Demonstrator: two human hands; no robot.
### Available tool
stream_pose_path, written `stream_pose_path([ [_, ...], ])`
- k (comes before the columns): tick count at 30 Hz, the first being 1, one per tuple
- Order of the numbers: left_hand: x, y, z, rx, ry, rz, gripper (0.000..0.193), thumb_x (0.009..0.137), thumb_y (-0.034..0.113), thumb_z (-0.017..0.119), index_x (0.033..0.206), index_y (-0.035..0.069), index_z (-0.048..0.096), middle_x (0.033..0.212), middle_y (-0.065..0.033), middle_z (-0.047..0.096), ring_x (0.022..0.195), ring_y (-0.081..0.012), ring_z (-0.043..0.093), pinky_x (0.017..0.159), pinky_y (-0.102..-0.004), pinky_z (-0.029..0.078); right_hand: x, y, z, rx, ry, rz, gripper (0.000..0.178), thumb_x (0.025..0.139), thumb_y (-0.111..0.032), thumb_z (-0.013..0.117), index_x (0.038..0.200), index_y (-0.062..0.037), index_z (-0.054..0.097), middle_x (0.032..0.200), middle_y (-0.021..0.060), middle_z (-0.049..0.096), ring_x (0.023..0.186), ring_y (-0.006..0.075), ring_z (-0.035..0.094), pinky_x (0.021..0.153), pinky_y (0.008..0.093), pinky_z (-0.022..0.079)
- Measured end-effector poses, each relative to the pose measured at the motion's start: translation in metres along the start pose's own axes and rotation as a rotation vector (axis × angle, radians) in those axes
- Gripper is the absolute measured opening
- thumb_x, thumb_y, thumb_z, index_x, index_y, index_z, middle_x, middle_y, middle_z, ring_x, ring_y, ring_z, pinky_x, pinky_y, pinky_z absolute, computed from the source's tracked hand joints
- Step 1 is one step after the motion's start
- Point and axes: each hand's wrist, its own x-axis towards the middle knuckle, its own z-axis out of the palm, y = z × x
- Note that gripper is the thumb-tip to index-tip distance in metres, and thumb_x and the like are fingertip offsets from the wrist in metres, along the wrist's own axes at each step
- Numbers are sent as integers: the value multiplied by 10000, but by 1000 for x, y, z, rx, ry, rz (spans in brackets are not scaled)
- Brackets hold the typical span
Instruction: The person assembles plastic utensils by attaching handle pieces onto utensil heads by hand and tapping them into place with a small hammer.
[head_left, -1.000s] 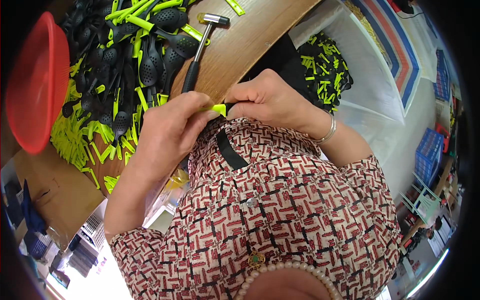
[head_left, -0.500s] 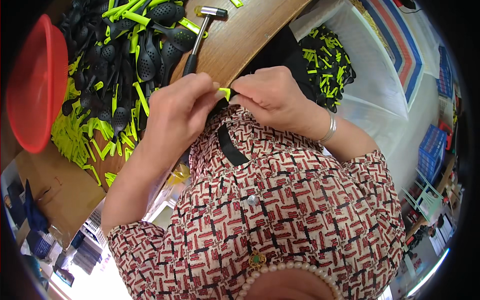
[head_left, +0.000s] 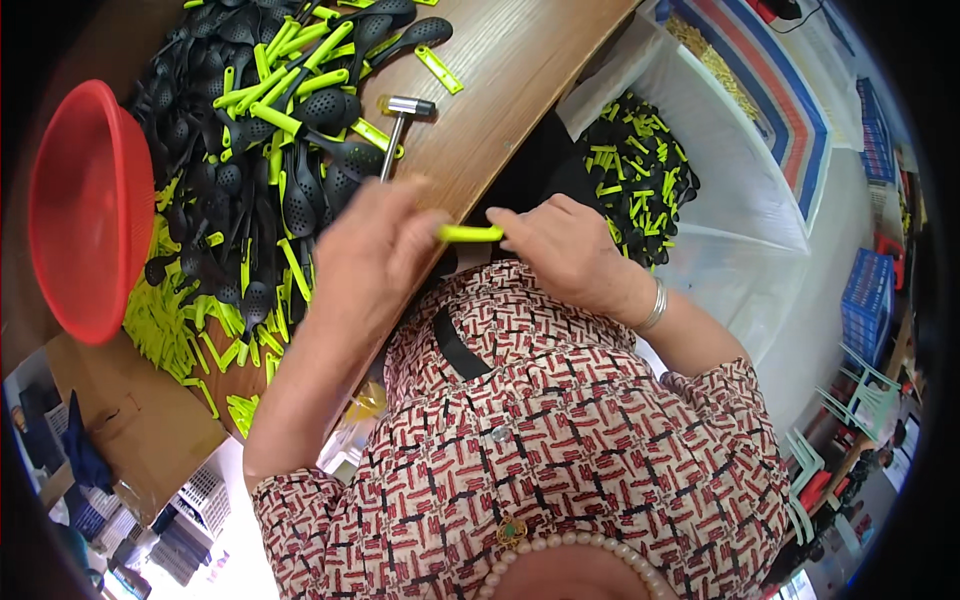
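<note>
A lime-green plastic handle (head_left: 470, 234) spans the gap between my two hands, in front of my body at the table's edge. My left hand (head_left: 372, 240), blurred by motion, is closed on its left end. My right hand (head_left: 562, 250) has its thumb and fingers closed at the right end. Whether a black piece is joined to the handle, I cannot tell; my fingers cover its ends. Just beyond my left hand lies a small hammer (head_left: 408, 106), its grip hidden behind that hand. A heap of black slotted spoons (head_left: 300, 205), some with green handles, lies to the left.
Loose green handles (head_left: 160, 305) are piled at the left, beside a red plastic basin (head_left: 75, 210). A cardboard box (head_left: 130, 425) stands nearer me. Right of the wooden table (head_left: 500, 75), a white-lined container (head_left: 720, 190) holds many black-and-green pieces.
My hands have moved apart and slightly nearer my body, showing more of the green handle between them. The whole view has shifted, with the table lower in it.
</note>
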Motion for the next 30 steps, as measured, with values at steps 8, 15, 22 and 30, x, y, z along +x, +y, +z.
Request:
stream_pose_path([
  [8,125,-58,-21,487,88,532,210,883,60,655,1088,103,668,1007,-70,613,958,-285,604,801,-385,507,5,9,2,1371,142,1096,340,1002,-108,558,1303,48,527,814,128,682,661,187,683,616,275,560],
  [15,164,-62,-14,547,-31,634,255,786,129,723,1033,170,678,1012,-18,578,1024,-257,576,843,-375,521,8,19,0,1402,144,1196,312,974,-129,596,1231,32,523,781,125,678,600,192,680,557,275,553],
  [22,150,-46,-17,429,-50,709,199,831,57,679,1027,74,654,1028,-59,647,996,-308,607,835,-386,510,13,22,-8,1308,116,1197,260,953,-119,609,1151,47,575,770,132,682,569,193,677,520,271,535],
  [30,92,-7,-11,118,-341,484,200,902,-9,646,1099,28,658,933,-123,641,832,-288,653,722,-324,513,12,20,0,1300,90,1152,246,948,-140,642,1089,59,612,772,127,691,582,186,686,532,269,547],
])
